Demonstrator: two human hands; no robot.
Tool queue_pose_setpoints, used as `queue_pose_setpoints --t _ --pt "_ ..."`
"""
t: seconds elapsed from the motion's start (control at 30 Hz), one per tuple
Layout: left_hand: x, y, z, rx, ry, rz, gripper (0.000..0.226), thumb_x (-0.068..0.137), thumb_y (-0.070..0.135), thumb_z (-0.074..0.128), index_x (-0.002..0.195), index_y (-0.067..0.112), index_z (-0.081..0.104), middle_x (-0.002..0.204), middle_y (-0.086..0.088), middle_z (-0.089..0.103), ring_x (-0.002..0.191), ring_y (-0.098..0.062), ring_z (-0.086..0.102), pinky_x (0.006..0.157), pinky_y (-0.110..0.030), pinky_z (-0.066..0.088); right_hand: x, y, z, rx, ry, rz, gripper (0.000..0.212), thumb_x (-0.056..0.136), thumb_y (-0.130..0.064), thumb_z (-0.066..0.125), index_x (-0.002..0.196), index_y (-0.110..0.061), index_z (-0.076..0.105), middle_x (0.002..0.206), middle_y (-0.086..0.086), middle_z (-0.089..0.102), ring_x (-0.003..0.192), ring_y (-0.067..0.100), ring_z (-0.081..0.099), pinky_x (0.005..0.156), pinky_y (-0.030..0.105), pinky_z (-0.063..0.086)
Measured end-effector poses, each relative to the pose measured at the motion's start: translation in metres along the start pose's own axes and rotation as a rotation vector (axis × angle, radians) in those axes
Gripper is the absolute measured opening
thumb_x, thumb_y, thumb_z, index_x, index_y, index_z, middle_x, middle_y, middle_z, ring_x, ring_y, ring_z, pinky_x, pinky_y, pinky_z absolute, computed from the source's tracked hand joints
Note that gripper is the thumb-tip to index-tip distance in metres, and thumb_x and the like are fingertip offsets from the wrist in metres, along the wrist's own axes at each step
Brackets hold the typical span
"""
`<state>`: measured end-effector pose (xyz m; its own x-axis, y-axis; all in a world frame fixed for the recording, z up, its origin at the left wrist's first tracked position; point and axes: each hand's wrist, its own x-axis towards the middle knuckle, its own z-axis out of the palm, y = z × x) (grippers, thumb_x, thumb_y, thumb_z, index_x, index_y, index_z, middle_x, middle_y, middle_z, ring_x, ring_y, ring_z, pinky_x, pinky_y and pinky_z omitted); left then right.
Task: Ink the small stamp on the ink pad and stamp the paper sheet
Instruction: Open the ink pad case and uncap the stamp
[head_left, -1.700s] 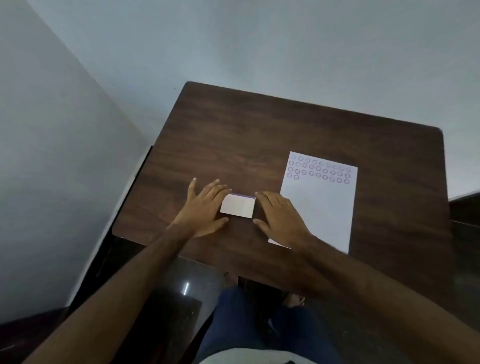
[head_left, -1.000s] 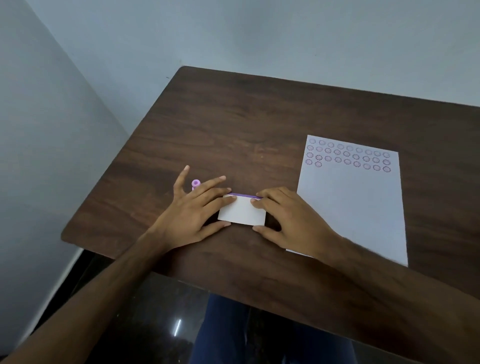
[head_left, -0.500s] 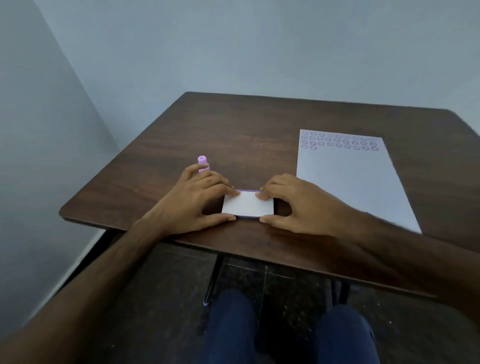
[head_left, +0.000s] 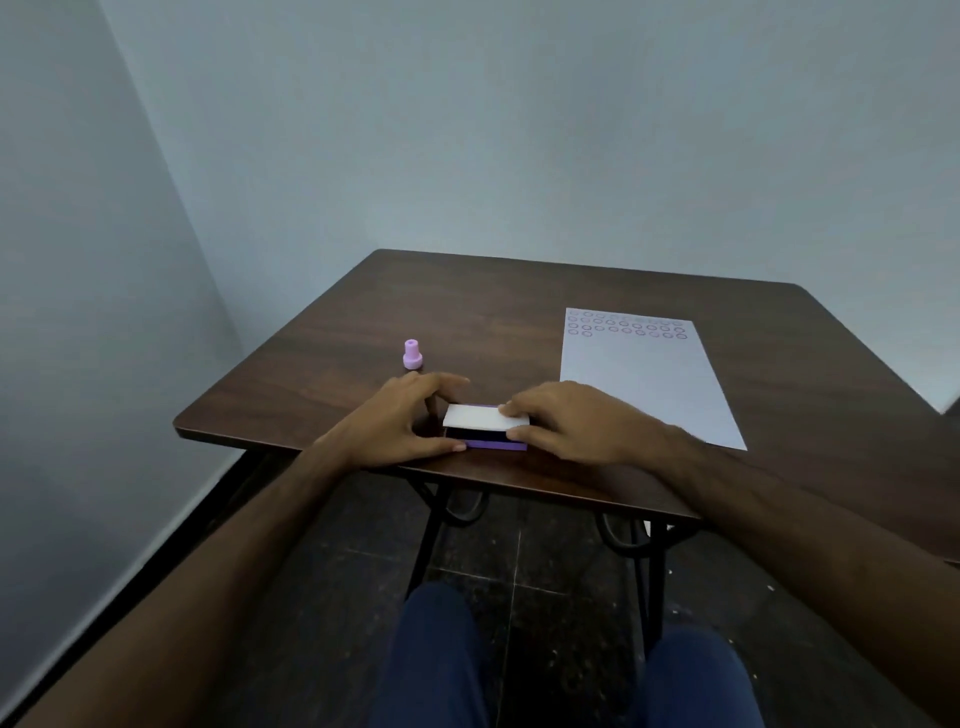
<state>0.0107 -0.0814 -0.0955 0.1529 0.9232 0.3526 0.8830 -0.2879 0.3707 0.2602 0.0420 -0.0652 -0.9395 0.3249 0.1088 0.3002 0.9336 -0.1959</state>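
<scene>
The ink pad (head_left: 485, 428), a purple case with a white lid, lies near the table's front edge. Its lid is lifted a little at the front, showing a dark gap. My left hand (head_left: 397, 423) grips the case's left side. My right hand (head_left: 576, 423) holds the lid's right end, fingers on top of it. The small pink stamp (head_left: 412, 355) stands upright on the table behind my left hand, untouched. The white paper sheet (head_left: 647, 384) lies to the right, with rows of purple ring prints along its far edge.
The dark wooden table (head_left: 519, 312) stands in a corner between pale walls. Its front edge runs just under my hands. My knees in blue trousers and the table's black metal legs show below.
The view has tilted up and pulled back. The lid of the ink pad, flat and closed before, is now raised at the front. The stamp has come into view behind my left hand.
</scene>
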Motion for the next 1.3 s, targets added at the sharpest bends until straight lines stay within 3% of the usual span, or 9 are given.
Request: queue_pose_setpoints --t 0.2,0.3,0.4,0.5,0.63,0.87,1.03,1.13,1.3 --pt "0.004 -0.007 0.003 -0.150 -0.013 -0.140 0.112 0.068 0.067 0.078 0.154 0.049 0.007 0.117 0.018 0.057 0.093 -0.004 0.064 0.086 -0.025 0.052 0.030 0.012 -0.033 0.129 -0.054 0.020 0.031 0.105 -0.031 0.041 0.077 -0.019 0.049 0.070 -0.008 0.053 0.066 0.003 0.051 0.068 0.030 0.038" --pt "0.005 -0.013 0.003 -0.178 0.026 -0.173 0.117 0.068 0.072 0.074 0.153 0.051 -0.003 0.127 0.022 0.048 0.088 -0.006 0.061 0.077 -0.016 0.049 0.047 0.025 -0.040 0.355 -0.001 0.090 0.033 0.105 -0.028 0.043 0.082 -0.008 0.058 0.082 0.009 0.065 0.077 0.016 0.064 0.072 0.037 0.052" --pt "0.002 -0.019 0.004 -0.208 0.143 -0.206 0.083 0.088 0.058 0.062 0.154 0.043 0.014 0.127 0.015 0.045 0.094 -0.006 0.056 0.079 -0.015 0.046 0.067 0.041 -0.038 0.522 -0.023 0.215 0.037 0.105 -0.028 0.043 0.101 0.004 0.061 0.098 0.026 0.067 0.082 0.036 0.067 0.075 0.042 0.057" --pt "0.002 -0.022 0.003 -0.262 0.257 -0.315 0.055 0.097 0.035 0.060 0.146 0.027 0.037 0.124 0.008 0.050 0.092 -0.003 0.056 0.082 -0.019 0.044 0.084 0.048 -0.026 0.559 -0.071 0.306 0.036 0.106 -0.026 0.042 0.105 0.004 0.060 0.092 0.016 0.064 0.076 0.022 0.063 0.065 0.031 0.055" --pt "0.004 -0.026 0.003 -0.305 0.366 -0.410 0.030 0.097 0.021 0.061 0.126 0.022 0.054 0.114 0.005 0.059 0.089 -0.008 0.060 0.080 -0.021 0.047 0.094 0.056 -0.013 0.540 -0.076 0.332 0.024 0.104 -0.024 0.045 0.086 -0.015 0.058 0.079 0.002 0.063 0.066 0.011 0.061 0.057 0.021 0.051" --pt "0.017 -0.048 -0.004 -0.229 0.534 -0.634 0.050 0.086 0.026 0.074 0.129 0.015 0.050 0.124 -0.006 0.051 0.099 -0.015 0.058 0.073 -0.016 0.044 0.097 0.060 -0.014 0.290 -0.115 0.252 0.020 0.098 -0.023 0.057 0.109 -0.006 0.061 0.096 0.009 0.069 0.068 0.012 0.064 0.057 0.020 0.053" --pt "0.035 -0.055 -0.004 0.000 0.359 -0.686 0.062 0.085 0.063 0.062 0.133 0.025 0.053 0.128 0.004 0.050 0.106 -0.014 0.060 0.086 -0.034 0.050 0.094 0.056 -0.019 0.195 -0.058 0.240 0.025 0.099 -0.029 0.057 0.107 -0.005 0.060 0.104 0.010 0.064 0.078 0.018 0.064 0.063 0.029 0.054" --pt "0.042 -0.055 0.000 0.181 0.249 -0.695 0.049 0.087 0.063 0.058 0.121 0.028 0.061 0.122 0.003 0.053 0.098 -0.020 0.064 0.076 -0.033 0.044 0.089 0.056 -0.022 0.150 -0.062 0.237 0.027 0.099 -0.028 0.056 0.105 -0.003 0.061 0.106 0.015 0.064 0.087 0.025 0.064 0.074 0.038 0.056" --pt "0.043 -0.051 0.003 0.203 0.327 -0.679 0.044 0.093 0.065 0.045 0.097 0.025 0.062 0.101 0.005 0.062 0.085 -0.016 0.061 0.070 -0.033 0.046 0.084 0.053 -0.024 0.132 -0.049 0.238 0.026 0.098 -0.025 0.057 0.105 -0.002 0.063 0.108 0.015 0.064 0.097 0.028 0.063 0.082 0.041 0.054"
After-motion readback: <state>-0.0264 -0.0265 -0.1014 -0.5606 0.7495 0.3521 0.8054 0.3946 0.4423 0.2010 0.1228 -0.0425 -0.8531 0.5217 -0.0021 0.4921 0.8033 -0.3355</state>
